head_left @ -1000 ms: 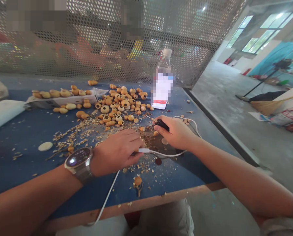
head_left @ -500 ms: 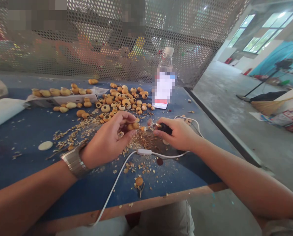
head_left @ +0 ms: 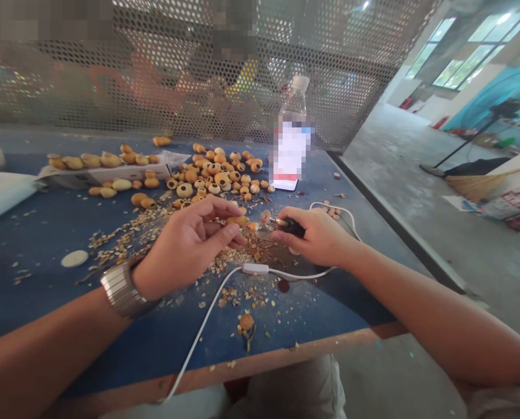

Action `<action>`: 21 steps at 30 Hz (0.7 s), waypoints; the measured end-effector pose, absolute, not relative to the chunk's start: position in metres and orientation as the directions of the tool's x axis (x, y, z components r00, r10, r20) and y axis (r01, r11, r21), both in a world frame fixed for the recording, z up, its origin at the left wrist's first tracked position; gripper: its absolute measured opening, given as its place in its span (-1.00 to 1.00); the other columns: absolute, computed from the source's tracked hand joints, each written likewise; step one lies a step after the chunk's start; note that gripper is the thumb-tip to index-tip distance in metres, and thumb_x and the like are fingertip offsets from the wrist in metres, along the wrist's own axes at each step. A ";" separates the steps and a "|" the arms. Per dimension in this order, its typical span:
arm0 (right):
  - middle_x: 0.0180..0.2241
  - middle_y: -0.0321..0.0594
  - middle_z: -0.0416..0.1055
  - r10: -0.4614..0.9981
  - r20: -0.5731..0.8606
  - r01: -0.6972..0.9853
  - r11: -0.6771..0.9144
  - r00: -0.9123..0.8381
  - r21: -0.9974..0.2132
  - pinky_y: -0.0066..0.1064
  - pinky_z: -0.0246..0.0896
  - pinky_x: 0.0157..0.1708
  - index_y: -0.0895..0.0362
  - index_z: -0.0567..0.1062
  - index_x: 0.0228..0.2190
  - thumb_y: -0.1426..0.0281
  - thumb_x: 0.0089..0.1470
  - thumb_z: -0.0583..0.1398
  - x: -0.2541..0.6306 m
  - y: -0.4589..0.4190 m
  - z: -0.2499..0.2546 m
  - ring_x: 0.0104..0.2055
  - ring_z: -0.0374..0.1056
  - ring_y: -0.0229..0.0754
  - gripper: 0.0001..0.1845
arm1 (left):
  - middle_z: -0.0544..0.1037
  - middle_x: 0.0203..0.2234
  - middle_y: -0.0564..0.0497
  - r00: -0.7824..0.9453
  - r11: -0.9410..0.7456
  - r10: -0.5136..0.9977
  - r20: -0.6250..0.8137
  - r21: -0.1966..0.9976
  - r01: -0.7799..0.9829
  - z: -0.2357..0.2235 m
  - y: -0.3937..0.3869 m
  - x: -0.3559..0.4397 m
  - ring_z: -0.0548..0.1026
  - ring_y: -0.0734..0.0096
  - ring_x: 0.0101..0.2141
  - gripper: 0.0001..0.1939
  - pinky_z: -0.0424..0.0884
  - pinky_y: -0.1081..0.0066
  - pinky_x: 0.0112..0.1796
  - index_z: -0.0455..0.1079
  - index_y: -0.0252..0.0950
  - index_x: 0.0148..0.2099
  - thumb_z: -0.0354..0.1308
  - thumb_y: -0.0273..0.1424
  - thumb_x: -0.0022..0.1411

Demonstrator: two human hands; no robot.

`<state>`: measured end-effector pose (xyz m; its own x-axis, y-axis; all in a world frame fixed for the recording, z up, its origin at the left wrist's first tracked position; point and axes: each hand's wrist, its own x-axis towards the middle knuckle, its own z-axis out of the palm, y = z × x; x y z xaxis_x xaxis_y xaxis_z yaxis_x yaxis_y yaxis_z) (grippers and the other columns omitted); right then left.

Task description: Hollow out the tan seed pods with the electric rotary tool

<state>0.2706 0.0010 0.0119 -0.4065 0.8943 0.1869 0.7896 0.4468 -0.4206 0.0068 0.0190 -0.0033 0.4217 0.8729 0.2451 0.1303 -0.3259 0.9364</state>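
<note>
Between the thumb and fingers of my left hand (head_left: 185,247) is a small tan gourd (head_left: 238,221), partly hidden by the fingers. My right hand (head_left: 323,235) is wrapped round a black-handled rotary tool (head_left: 293,227) with a small round disc (head_left: 265,217) at its tip. The disc points left, a short gap from the gourd. A small orange-and-white piece (head_left: 253,226) shows between gourd and disc; I cannot tell what it rests on. Seeds and brown scraps (head_left: 260,250) lie below both hands.
Many small gourds, several with cut holes (head_left: 214,180), are heaped behind my hands. More gourds line a long box (head_left: 107,174) at left. A phone (head_left: 290,154) leans on a bottle (head_left: 295,102). A white cable with an inline switch (head_left: 255,268) crosses the blue table (head_left: 155,343).
The gourd has turned in my left hand, and the fingers and thumb have shifted round it. My right hand and the tool stay nearly still. The view has moved slightly.
</note>
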 end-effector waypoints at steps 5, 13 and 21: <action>-0.51 -0.34 0.46 0.890 0.194 0.779 0.455 -0.413 -0.431 -0.42 0.01 -0.38 0.08 0.49 -0.25 -0.01 0.28 0.20 0.272 0.001 0.012 -0.49 0.29 -0.25 -0.60 | 0.73 -0.26 -0.03 0.390 -0.298 0.897 0.209 0.937 0.183 -0.005 0.019 0.007 0.73 0.28 -0.26 -0.68 0.70 0.46 -0.24 0.52 -0.26 -0.06 0.46 -0.32 0.17; -0.37 -0.26 0.55 0.864 0.157 0.712 0.487 -0.479 -0.506 -0.40 0.05 -0.33 0.10 0.49 -0.12 -0.08 0.36 0.07 0.276 0.001 0.011 -0.40 0.40 -0.22 -0.49 | 0.72 -0.28 -0.03 0.392 -0.341 0.882 0.261 0.928 0.150 0.004 0.016 0.006 0.73 0.32 -0.32 -0.79 0.71 0.45 -0.23 0.53 -0.28 -0.03 0.31 -0.31 0.34; -0.35 -0.26 0.56 0.859 0.179 0.699 0.497 -0.479 -0.514 -0.41 0.06 -0.32 0.10 0.49 -0.12 -0.05 0.36 0.09 0.276 0.001 0.009 -0.39 0.41 -0.22 -0.51 | 0.74 -0.24 -0.02 0.388 -0.318 0.892 0.232 0.932 0.174 -0.001 0.016 0.007 0.74 0.29 -0.26 -0.67 0.70 0.48 -0.21 0.55 -0.26 -0.01 0.44 -0.32 0.19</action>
<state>0.2760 0.0008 0.0095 -0.4794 0.8592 0.1786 0.6993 0.4970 -0.5137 0.0068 0.0162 -0.0006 0.3877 0.8922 0.2318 0.1742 -0.3179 0.9320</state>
